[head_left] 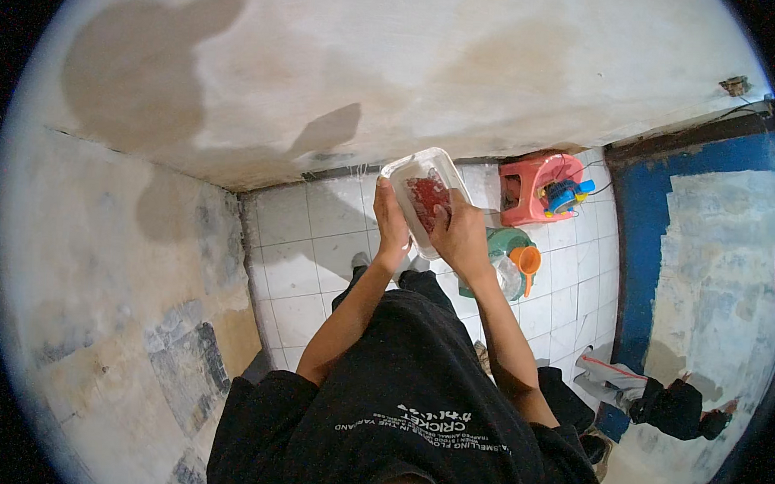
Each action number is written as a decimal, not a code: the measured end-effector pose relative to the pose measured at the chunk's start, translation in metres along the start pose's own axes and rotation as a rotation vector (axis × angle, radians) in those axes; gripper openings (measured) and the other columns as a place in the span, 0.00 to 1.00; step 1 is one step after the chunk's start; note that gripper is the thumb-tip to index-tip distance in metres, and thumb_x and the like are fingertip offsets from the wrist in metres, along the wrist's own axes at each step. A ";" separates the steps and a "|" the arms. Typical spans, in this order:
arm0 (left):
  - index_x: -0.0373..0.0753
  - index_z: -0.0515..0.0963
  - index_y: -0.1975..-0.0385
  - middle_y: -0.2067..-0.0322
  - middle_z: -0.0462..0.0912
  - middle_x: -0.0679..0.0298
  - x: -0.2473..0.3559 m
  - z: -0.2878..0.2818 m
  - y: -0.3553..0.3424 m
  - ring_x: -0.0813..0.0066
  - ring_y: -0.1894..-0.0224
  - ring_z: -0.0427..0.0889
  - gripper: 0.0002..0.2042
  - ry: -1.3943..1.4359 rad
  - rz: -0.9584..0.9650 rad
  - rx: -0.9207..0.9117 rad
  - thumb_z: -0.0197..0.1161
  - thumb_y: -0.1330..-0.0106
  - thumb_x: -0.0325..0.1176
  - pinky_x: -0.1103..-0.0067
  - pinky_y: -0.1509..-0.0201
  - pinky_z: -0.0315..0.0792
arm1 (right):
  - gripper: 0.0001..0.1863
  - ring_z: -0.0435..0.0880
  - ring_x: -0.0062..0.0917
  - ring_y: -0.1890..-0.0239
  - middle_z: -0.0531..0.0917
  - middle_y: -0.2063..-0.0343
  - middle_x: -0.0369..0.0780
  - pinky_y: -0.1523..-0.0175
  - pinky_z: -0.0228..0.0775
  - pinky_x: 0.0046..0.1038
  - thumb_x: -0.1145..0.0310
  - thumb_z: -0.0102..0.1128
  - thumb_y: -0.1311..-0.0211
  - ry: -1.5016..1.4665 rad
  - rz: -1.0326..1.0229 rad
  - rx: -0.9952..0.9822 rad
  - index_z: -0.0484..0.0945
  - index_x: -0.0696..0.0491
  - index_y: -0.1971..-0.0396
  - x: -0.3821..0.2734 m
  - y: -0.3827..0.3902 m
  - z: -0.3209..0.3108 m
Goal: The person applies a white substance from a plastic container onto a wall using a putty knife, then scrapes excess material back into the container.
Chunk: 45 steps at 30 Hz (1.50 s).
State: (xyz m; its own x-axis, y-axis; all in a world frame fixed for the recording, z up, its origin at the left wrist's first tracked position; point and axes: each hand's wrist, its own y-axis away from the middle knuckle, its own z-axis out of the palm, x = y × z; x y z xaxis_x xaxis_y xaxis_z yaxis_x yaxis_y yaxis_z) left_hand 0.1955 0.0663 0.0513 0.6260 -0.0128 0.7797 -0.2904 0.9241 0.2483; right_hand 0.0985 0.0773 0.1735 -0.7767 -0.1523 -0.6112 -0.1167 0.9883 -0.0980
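Observation:
My left hand is closed on the left side of a white rectangular tray, held in front of me above the floor. Inside the tray lies a flat red piece smeared with white; its exact kind does not show. Closed at the tray's right side, my right hand presses its thumb and fingers on the red piece's lower right edge. The rest of that grip is hidden behind the hand.
A patchy plaster wall rises just ahead, another at left. On the white-tiled floor at right stand a pink stool with a blue tool, and a green container with an orange dipper. Another person is far right.

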 end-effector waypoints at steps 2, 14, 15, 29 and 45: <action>0.37 0.67 0.49 0.53 0.73 0.59 -0.002 -0.006 0.000 0.71 0.51 0.73 0.25 -0.002 -0.001 -0.067 0.37 0.29 0.53 0.73 0.47 0.69 | 0.06 0.76 0.54 0.75 0.76 0.81 0.57 0.71 0.68 0.44 0.77 0.55 0.49 -0.084 -0.054 0.049 0.69 0.63 0.74 0.002 -0.001 -0.001; 0.37 0.67 0.49 0.56 0.74 0.61 -0.003 -0.004 0.002 0.72 0.54 0.75 0.24 -0.021 -0.074 -0.036 0.37 0.29 0.52 0.75 0.50 0.70 | 0.06 0.77 0.53 0.75 0.76 0.81 0.57 0.72 0.68 0.43 0.76 0.55 0.49 -0.080 -0.053 0.057 0.71 0.63 0.73 0.005 -0.002 0.000; 0.37 0.67 0.50 0.56 0.74 0.61 0.002 0.003 0.005 0.72 0.54 0.75 0.24 -0.003 -0.079 -0.047 0.37 0.29 0.52 0.75 0.50 0.70 | 0.06 0.77 0.53 0.75 0.76 0.81 0.57 0.72 0.68 0.43 0.76 0.55 0.49 -0.094 -0.070 0.066 0.71 0.63 0.73 0.008 -0.003 -0.001; 0.35 0.70 0.55 0.59 0.74 0.63 0.014 0.005 0.005 0.78 0.58 0.73 0.21 0.129 -0.095 0.009 0.38 0.28 0.47 0.80 0.54 0.69 | 0.06 0.76 0.54 0.76 0.75 0.81 0.58 0.72 0.68 0.45 0.77 0.54 0.49 -0.040 0.032 0.062 0.69 0.62 0.74 -0.006 -0.005 0.000; 0.37 0.69 0.52 0.57 0.75 0.62 0.014 -0.014 -0.008 0.74 0.56 0.75 0.23 0.015 -0.047 0.037 0.40 0.30 0.52 0.77 0.53 0.71 | 0.06 0.77 0.53 0.77 0.76 0.81 0.57 0.73 0.67 0.43 0.76 0.54 0.48 -0.018 0.040 0.080 0.68 0.63 0.74 -0.022 -0.011 -0.008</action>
State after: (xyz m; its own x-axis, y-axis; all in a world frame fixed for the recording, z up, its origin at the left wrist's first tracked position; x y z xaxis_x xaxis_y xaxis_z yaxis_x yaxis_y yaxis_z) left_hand 0.2165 0.0639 0.0526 0.6504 -0.0500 0.7579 -0.2870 0.9077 0.3061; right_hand 0.1123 0.0702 0.1944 -0.7685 -0.1135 -0.6297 -0.0352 0.9901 -0.1356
